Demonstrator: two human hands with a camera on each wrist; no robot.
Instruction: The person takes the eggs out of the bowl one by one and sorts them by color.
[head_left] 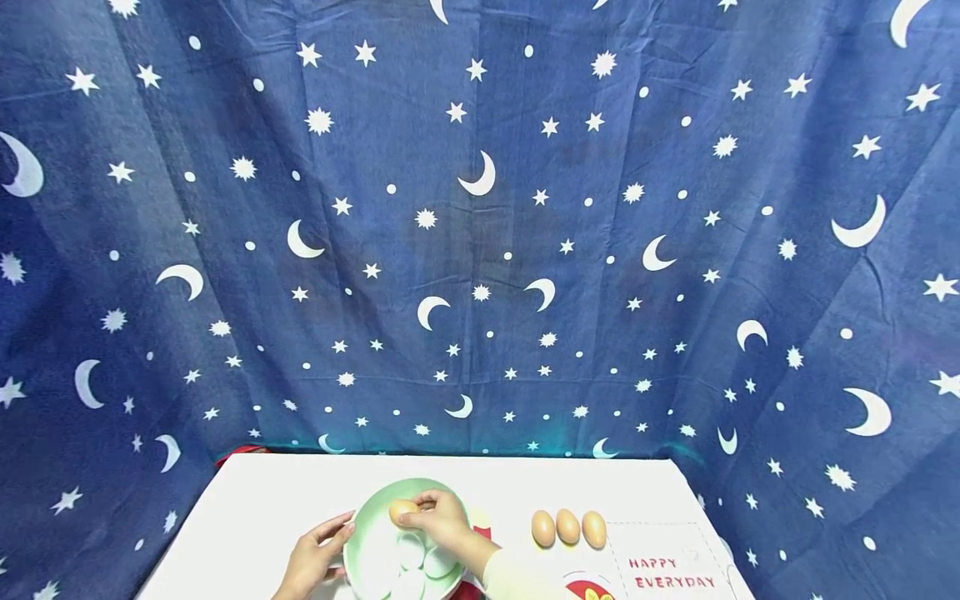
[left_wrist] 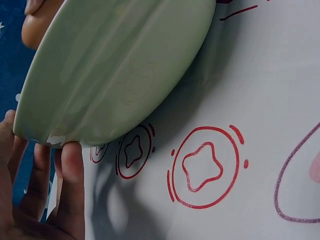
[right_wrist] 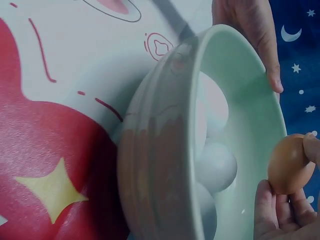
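The right hand pinches an egg over the bowl; released high, it could crack. The left hand (half-spread) touches the bowl's left edge.

There's a smooth brown egg held over that round pale-green bowl, where white eggs lie clustered.

Head view forward-down, 2 wrist views close, bowl in all.

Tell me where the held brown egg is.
In the head view, the brown egg is in the right hand, above the green bowl, left of the row of three other brown eggs.
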